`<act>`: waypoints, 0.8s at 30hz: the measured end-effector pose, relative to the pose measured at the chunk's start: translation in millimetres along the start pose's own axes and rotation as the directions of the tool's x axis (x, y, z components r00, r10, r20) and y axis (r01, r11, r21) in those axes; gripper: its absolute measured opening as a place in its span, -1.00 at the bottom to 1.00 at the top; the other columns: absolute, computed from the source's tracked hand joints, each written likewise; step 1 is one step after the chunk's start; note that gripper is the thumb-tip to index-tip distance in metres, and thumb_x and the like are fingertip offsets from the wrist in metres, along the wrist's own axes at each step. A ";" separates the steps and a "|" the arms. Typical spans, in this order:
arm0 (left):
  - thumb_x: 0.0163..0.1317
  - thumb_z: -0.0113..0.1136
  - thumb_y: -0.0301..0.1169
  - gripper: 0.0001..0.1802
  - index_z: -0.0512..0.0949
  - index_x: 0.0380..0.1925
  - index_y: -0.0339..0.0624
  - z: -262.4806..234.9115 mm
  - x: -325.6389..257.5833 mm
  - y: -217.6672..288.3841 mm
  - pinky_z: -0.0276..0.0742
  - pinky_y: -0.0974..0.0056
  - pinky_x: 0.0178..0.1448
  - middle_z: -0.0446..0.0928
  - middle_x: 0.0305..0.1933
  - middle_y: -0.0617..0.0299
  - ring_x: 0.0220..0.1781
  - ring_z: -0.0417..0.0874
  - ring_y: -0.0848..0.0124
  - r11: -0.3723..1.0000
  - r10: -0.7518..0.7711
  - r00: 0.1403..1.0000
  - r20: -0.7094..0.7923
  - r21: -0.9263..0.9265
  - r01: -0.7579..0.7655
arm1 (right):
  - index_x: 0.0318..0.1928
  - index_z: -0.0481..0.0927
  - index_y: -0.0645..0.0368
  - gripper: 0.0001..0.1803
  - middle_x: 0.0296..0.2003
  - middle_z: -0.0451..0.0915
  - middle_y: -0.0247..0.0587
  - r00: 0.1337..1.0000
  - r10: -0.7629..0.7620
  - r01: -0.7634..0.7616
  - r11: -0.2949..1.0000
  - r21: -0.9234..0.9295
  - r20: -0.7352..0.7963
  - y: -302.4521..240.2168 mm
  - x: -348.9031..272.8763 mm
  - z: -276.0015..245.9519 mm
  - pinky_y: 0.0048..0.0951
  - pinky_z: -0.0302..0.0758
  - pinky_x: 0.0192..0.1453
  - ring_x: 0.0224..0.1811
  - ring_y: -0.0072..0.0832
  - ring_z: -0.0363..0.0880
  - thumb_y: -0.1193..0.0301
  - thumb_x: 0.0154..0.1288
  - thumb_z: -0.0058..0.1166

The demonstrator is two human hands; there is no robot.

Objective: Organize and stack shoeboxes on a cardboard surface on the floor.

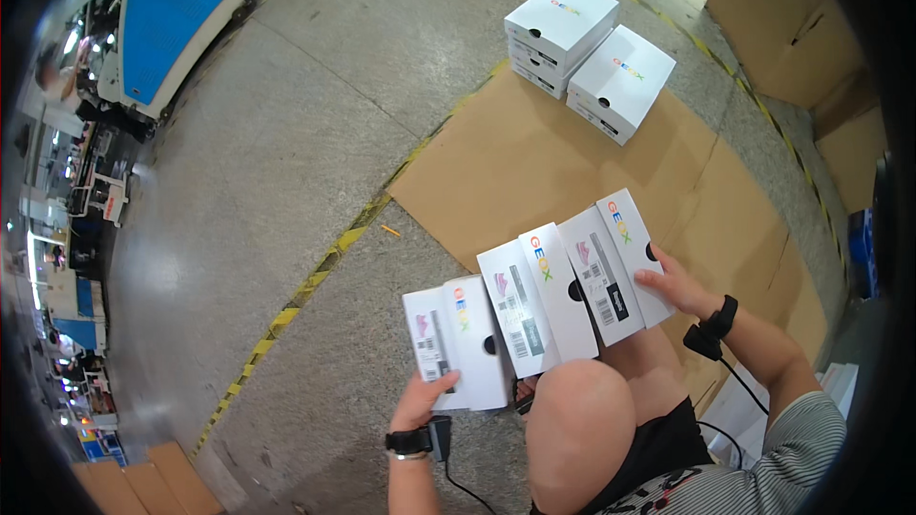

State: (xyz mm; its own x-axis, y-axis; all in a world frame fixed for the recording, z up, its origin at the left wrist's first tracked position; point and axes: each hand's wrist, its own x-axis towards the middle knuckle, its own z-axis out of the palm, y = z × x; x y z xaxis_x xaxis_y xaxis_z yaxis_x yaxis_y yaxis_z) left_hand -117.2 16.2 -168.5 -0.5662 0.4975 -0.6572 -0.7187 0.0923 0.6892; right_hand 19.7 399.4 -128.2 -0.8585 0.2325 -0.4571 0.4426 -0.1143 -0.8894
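Observation:
Three white shoe boxes are pressed side by side in a slanting row between my hands, above my bent knee. Their ends face up, each with a label, a coloured logo and a dark round thumb notch. My left hand (426, 399) grips the lower left shoe box (477, 348), thumb over its label and the other fingers hidden beneath. My right hand (676, 283) is closed against the outer side of the upper right shoe box (611, 272). Squeezed between these two is the middle shoe box (536, 305), which neither hand visibly touches.
Ahead, more white shoe boxes (620, 84) stand in two stacks on a flat cardboard sheet (534, 157). Yellow-black tape (329, 262) crosses the concrete floor. Large cardboard (773, 24) stands at far right. A blue-and-white machine (172, 19) is at far left. Cables hang from both wrist straps.

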 end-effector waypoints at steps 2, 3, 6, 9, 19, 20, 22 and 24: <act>-0.10 0.27 -0.54 -0.35 0.24 0.05 -0.28 10.3 -2.4 -16.1 0.35 0.28 0.06 0.41 -0.02 0.17 -0.02 0.44 0.37 0.994 -0.072 0.991 0.114 -0.076 0.081 | 0.12 0.21 0.24 -0.42 -0.01 0.36 -0.20 0.999 -0.017 0.015 0.997 -0.080 -0.031 3.6 2.7 2.0 -0.45 0.24 0.12 0.04 -0.51 0.31 0.19 0.17 0.01; -0.13 0.28 -0.52 -0.34 0.26 0.05 -0.26 22.0 2.4 -22.1 0.33 0.26 0.08 0.40 -0.01 0.19 0.00 0.43 0.36 0.998 -0.030 0.988 0.154 -0.056 0.040 | 0.12 0.21 0.24 -0.42 -0.01 0.36 -0.20 0.999 -0.022 0.019 0.996 -0.083 -0.033 3.6 2.6 -3.8 -0.45 0.24 0.12 0.04 -0.51 0.31 0.19 0.17 0.01; -0.18 0.32 -0.53 -0.31 0.28 0.04 -0.26 42.0 12.5 -34.5 0.32 0.25 0.10 0.41 -0.01 0.18 0.02 0.42 0.34 0.994 0.084 0.969 0.232 -0.089 -0.065 | 0.09 0.26 0.23 -0.44 -0.08 0.43 -0.22 0.992 0.069 -0.073 0.996 -0.040 -0.107 7.8 5.2 -21.5 -0.47 0.36 -0.01 -0.09 -0.52 0.42 0.17 0.16 -0.01; -0.21 0.33 -0.54 -0.29 0.28 0.04 -0.25 40.0 21.0 -28.0 0.32 0.25 0.10 0.41 -0.01 0.18 0.02 0.43 0.34 0.998 0.054 0.956 0.288 -0.049 -0.042 | 0.07 0.29 0.24 -0.46 -0.09 0.43 -0.22 0.990 0.081 -0.088 0.995 -0.054 -0.114 16.5 5.2 -23.3 -0.46 0.35 0.00 -0.08 -0.53 0.41 0.16 0.17 -0.02; -0.14 0.26 -0.55 -0.40 0.32 0.00 -0.28 40.1 20.2 -34.7 0.30 0.25 0.11 0.43 -0.04 0.19 0.01 0.42 0.35 1.000 -0.001 0.985 0.173 0.029 -0.004 | 0.09 0.26 0.32 -0.34 -0.12 0.46 -0.13 0.993 -0.035 0.018 0.988 -0.150 -0.115 7.6 11.4 -28.9 -0.51 0.36 0.00 -0.09 -0.49 0.44 0.11 0.10 0.07; -0.14 0.26 -0.55 -0.40 0.32 0.00 -0.28 34.8 19.5 -27.2 0.30 0.25 0.11 0.43 -0.04 0.19 0.01 0.42 0.35 0.998 -0.004 0.981 0.195 0.064 -0.009 | 0.09 0.28 0.32 -0.29 -0.10 0.46 -0.11 0.968 -0.074 -0.004 0.951 -0.308 -0.240 11.9 17.5 -20.7 -0.47 0.33 0.03 -0.09 -0.44 0.42 0.06 0.06 0.09; -0.21 0.31 -0.58 -0.25 0.21 0.07 -0.30 39.2 25.1 -18.6 0.24 0.25 0.15 0.35 0.05 0.15 0.06 0.36 0.34 0.991 -0.003 0.984 0.180 0.131 -0.021 | 0.07 0.31 0.30 -0.30 -0.10 0.47 -0.10 0.976 -0.060 0.004 0.966 -0.259 -0.211 7.6 14.6 -31.6 -0.45 0.32 0.04 -0.08 -0.42 0.42 0.05 0.04 0.09; -0.24 0.32 -0.58 -0.13 0.08 0.14 -0.29 55.9 33.0 -16.9 0.19 0.24 0.18 0.24 0.13 0.12 0.13 0.28 0.31 0.957 0.111 0.980 0.168 0.247 -0.151 | 0.03 0.38 0.28 -0.33 -0.09 0.47 -0.09 0.981 -0.081 0.038 0.971 -0.234 -0.176 8.1 4.8 -46.2 -0.44 0.32 0.03 -0.07 -0.39 0.42 0.04 0.02 0.11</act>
State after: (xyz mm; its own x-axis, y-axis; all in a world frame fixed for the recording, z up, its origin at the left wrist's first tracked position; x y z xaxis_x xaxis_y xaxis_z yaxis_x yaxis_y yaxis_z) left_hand -101.1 79.2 -184.8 -0.5667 0.6423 -0.5160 -0.5028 0.2266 0.8342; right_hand 31.1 444.2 -137.4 -0.8323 0.4076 -0.3757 0.4580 0.1238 -0.8803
